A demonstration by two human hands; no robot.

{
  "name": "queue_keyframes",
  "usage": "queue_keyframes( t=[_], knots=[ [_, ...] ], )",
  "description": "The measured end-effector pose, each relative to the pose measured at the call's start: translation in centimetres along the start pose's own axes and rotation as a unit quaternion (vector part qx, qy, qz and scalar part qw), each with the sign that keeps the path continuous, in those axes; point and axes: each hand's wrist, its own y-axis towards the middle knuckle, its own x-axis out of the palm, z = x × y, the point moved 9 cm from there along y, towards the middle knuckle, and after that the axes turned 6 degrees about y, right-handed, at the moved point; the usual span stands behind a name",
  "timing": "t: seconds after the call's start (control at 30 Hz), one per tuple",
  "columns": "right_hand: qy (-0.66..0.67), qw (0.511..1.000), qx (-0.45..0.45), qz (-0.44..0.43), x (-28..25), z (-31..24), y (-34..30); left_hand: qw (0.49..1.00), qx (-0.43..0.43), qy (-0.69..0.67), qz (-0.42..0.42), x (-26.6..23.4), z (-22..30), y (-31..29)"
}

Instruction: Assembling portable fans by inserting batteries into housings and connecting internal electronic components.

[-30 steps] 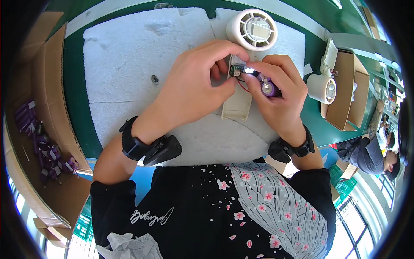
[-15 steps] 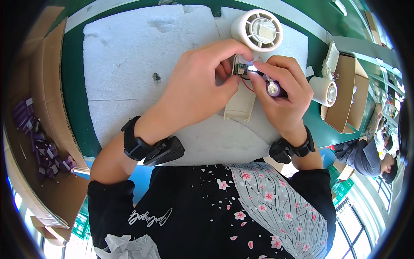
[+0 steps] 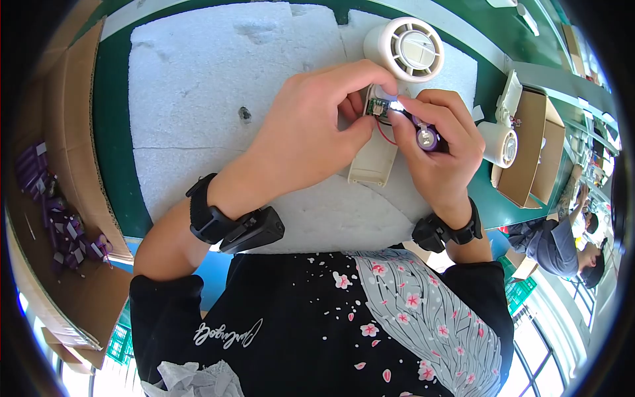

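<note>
A small cream handheld fan (image 3: pixel 381 44) lies with its round grille up and its open handle shell (image 3: pixel 372 167) toward me. At the handle's upper end sits a small green circuit board (image 3: pixel 378 107) with a bright white light at its right edge. My left hand (image 3: pixel 311 122) is closed around that end, thumb and index finger on either side of the board. My right hand (image 3: pixel 446 135) holds a purple cylindrical battery (image 3: pixel 427 137) against its palm, its thumb and index fingertips at the lit edge. A thin red wire (image 3: pixel 386 135) loops below the board.
Beneath the work lies a white foam sheet (image 3: pixel 192 86) on a green table (image 3: pixel 114 132). A cardboard box (image 3: pixel 79 132) on the left holds several purple batteries (image 3: pixel 69 231). On the right are another cream fan (image 3: pixel 497 144) and an open carton (image 3: pixel 529 139). Another person (image 3: pixel 559 245) sits far right.
The fan, the board and both hands appear slightly farther right in the picture. My grip looks the same, with the right fingertips still at the lit edge of the board.
</note>
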Motion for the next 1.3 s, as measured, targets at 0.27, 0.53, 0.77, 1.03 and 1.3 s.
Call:
queue_keyframes(
  t=[0.27, 0.53, 0.77, 1.03, 1.3],
  knots=[
    [-0.001, 1.0, 0.016, -0.001, 0.2, 0.1, 0.3, 1.0, 0.01, -0.004, 0.012, -0.3, 0.0, -0.1],
    [0.013, 0.999, 0.03, 0.002, 0.0, 0.4, 0.5, 0.996, 0.071, 0.036, 0.028, -0.5, 1.4, 0.1],
    [0.069, 0.991, 0.086, -0.074, -0.6, 0.6, 1.1, 0.995, 0.067, 0.076, 0.025, -0.4, 2.0, 0.2],
    [0.405, 0.842, 0.287, -0.211, 0.3, 2.3, -0.6, 0.997, 0.038, 0.057, 0.02, -0.8, 1.2, 0.5],
    [-0.038, 0.986, 0.109, -0.124, -2.5, 1.6, 0.6, 0.996, 0.05, 0.058, 0.048, -2.2, 1.4, 0.4]
  ],
)
